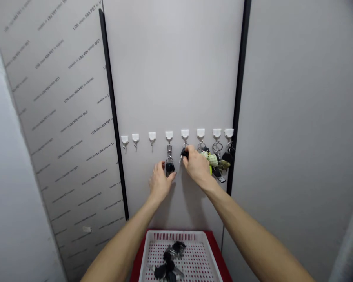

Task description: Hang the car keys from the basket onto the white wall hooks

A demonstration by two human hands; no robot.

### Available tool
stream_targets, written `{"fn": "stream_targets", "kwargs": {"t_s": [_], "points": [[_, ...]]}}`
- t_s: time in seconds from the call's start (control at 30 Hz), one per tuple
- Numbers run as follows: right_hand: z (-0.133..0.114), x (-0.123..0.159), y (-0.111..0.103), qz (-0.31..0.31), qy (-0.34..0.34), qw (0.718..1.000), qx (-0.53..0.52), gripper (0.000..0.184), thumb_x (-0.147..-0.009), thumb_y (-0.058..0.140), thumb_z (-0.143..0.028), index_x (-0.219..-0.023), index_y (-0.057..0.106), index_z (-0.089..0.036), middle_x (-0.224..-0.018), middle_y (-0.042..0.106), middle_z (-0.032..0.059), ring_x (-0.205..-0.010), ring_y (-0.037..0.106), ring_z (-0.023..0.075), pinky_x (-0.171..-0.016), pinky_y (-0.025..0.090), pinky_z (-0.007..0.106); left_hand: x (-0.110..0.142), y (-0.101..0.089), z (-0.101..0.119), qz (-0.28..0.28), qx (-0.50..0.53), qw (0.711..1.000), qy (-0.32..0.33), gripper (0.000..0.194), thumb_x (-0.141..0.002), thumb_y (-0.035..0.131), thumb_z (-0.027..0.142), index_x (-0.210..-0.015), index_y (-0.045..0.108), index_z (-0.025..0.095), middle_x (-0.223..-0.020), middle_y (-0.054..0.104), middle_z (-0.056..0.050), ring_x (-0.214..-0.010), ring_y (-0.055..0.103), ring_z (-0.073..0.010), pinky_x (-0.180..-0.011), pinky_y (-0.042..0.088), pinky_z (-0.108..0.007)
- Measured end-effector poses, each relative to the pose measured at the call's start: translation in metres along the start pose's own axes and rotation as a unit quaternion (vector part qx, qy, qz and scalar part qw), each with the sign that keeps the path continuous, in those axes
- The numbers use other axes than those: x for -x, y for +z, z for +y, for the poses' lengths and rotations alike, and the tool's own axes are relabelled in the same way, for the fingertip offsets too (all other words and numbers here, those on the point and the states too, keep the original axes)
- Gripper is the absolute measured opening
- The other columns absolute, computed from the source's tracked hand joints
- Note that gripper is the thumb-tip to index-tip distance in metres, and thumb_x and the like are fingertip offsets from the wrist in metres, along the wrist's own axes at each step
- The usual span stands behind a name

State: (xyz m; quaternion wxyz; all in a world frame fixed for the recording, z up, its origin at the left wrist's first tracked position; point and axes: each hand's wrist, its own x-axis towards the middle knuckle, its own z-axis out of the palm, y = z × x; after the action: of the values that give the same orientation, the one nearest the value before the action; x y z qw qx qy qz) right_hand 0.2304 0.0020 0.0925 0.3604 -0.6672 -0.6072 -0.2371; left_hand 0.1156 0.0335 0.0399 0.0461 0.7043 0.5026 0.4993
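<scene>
A row of white hooks is fixed to a pale panel. From the fourth hook [169, 135], counted from the left, a bunch of keys [170, 167] with black heads hangs by a metal clasp and ring. My left hand [159, 181] is around its lower end, thumb and fingers apart; whether it touches the keys I cannot tell. At the fifth hook [185, 134] my right hand [197, 164] pinches a black-headed bunch of keys [184, 153] just below its ring. My fingers hide part of it. Behind that hand, other key bunches with a green-and-cream charm [211, 158] hang from hooks.
Below, a white perforated basket [211, 256] stands on a red surface [216, 250], with several black-headed keys [166, 268] lying in it. Three hooks at the left, such as the third hook [152, 136], hold nothing. Black strips [113, 102] edge the panel on both sides.
</scene>
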Motion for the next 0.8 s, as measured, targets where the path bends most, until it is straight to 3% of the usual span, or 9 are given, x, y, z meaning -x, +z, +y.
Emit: {"fn": "stream_targets", "kwargs": {"t_s": [0.13, 0.33, 0.43, 0.53, 0.67, 0.8], "points": [[0.008, -0.002, -0.007, 0.038, -0.045, 0.998, -0.034, 0.016, -0.070, 0.036, -0.018, -0.083, 0.047, -0.017, -0.076, 0.056, 0.0050, -0.067, 0.051, 0.0158, -0.057, 0.034, 0.024, -0.012, 0.002, 0.007, -0.010, 0.022, 1.000, 0.006, 0.019, -0.064, 0.043, 0.027, -0.078, 0.049, 0.016, -0.074, 0.054, -0.003, -0.070, 0.049, -0.0136, -0.061, 0.037, -0.024], [0.005, -0.027, -0.031, 0.110, -0.093, 0.988, -0.059, 0.020, -0.070, 0.036, -0.017, -0.086, 0.049, -0.017, -0.084, 0.057, 0.0045, -0.073, 0.050, 0.0155, -0.059, 0.034, 0.023, -0.042, -0.026, 0.031, 0.011, 0.223, 0.975, 0.014, 0.020, -0.067, 0.036, 0.025, -0.077, 0.049, 0.015, -0.058, 0.051, 0.002, -0.050, 0.045, -0.0074, -0.048, 0.035, -0.018], [-0.001, -0.046, -0.041, 0.078, -0.110, 0.990, -0.040, 0.021, -0.071, 0.036, -0.018, -0.086, 0.050, -0.019, -0.081, 0.058, 0.0038, -0.069, 0.050, 0.0153, -0.056, 0.034, 0.024, -0.069, -0.044, 0.047, 0.003, 0.232, 0.972, 0.028, 0.018, -0.064, 0.038, 0.022, -0.075, 0.050, 0.015, -0.059, 0.050, 0.002, -0.048, 0.044, -0.0062, -0.046, 0.033, -0.017], [-0.006, -0.053, -0.048, 0.015, -0.159, 0.986, -0.046, 0.020, -0.070, 0.037, -0.018, -0.085, 0.051, -0.019, -0.075, 0.059, 0.0023, -0.065, 0.050, 0.0136, -0.056, 0.033, 0.023, -0.083, -0.060, 0.056, -0.079, 0.215, 0.973, 0.031, 0.015, -0.060, 0.038, 0.018, -0.067, 0.051, 0.013, -0.053, 0.047, 0.002, -0.045, 0.041, -0.0057, -0.044, 0.031, -0.016], [-0.005, -0.026, -0.045, -0.038, -0.220, 0.971, -0.084, 0.019, -0.071, 0.037, -0.018, -0.085, 0.050, -0.019, -0.077, 0.058, 0.0018, -0.067, 0.050, 0.0120, -0.058, 0.033, 0.021, -0.064, -0.070, 0.049, -0.152, 0.239, 0.958, 0.039, 0.015, -0.060, 0.038, 0.019, -0.065, 0.051, 0.013, -0.051, 0.045, 0.004, -0.045, 0.039, -0.0052, -0.044, 0.031, -0.016], [0.006, 0.033, -0.015, -0.146, -0.212, 0.961, -0.104, 0.018, -0.070, 0.035, -0.017, -0.080, 0.051, -0.017, -0.074, 0.057, 0.0032, -0.066, 0.050, 0.0121, -0.057, 0.033, 0.020, -0.007, -0.050, 0.015, -0.224, 0.195, 0.954, 0.030, 0.018, -0.061, 0.036, 0.019, -0.067, 0.052, 0.013, -0.058, 0.050, 0.002, -0.054, 0.043, -0.0077, -0.052, 0.035, -0.018]]}}
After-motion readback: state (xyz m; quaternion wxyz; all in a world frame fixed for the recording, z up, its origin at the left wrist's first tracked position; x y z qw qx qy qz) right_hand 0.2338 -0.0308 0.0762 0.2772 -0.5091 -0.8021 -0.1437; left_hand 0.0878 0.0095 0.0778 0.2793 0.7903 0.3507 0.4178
